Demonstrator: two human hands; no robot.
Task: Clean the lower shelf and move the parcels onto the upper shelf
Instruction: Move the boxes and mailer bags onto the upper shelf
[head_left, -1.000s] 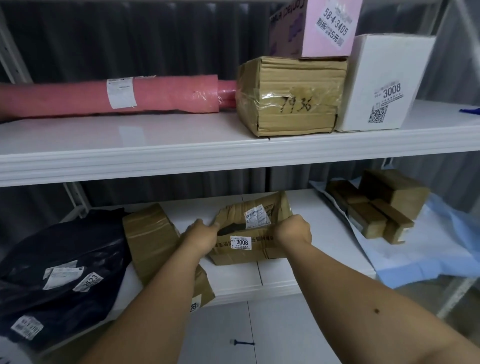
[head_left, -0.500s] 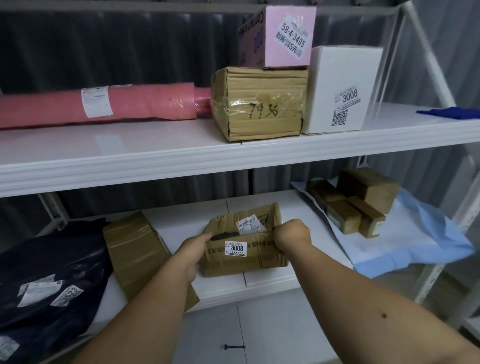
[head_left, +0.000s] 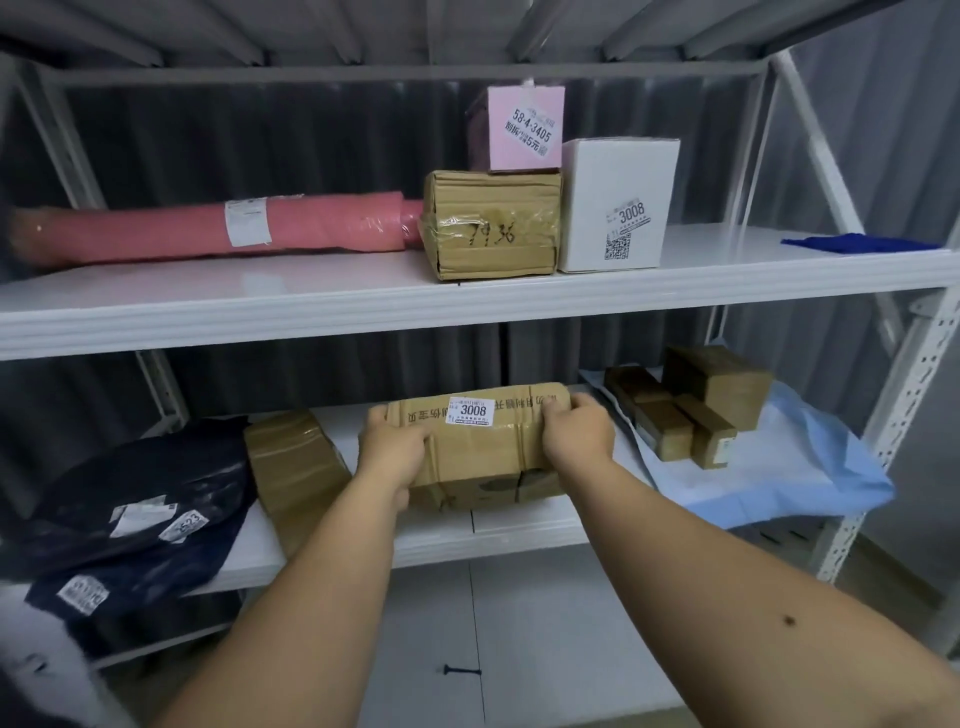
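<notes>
A brown cardboard parcel (head_left: 478, 447) labelled 3008 is lifted just above the front of the lower shelf (head_left: 524, 535). My left hand (head_left: 392, 449) grips its left end and my right hand (head_left: 576, 434) grips its right end. The upper shelf (head_left: 311, 306) carries a pink roll (head_left: 208, 228), a taped brown box (head_left: 491, 226) marked 7936, a pink box (head_left: 524, 127) on top of it and a white box (head_left: 615, 202). A second brown parcel (head_left: 296, 462) and black bags (head_left: 130, 509) lie on the lower shelf's left.
Several small brown boxes (head_left: 696, 405) sit on a light blue sheet (head_left: 769, 478) at the lower shelf's right. A blue cloth (head_left: 857, 243) lies at the upper shelf's right end. White perforated uprights (head_left: 883, 431) frame the rack's right side. The white floor (head_left: 519, 634) shows below.
Both hands have lifted the 3008 parcel off the lower shelf and tipped it, so its label now faces up. My view has pulled back and risen.
</notes>
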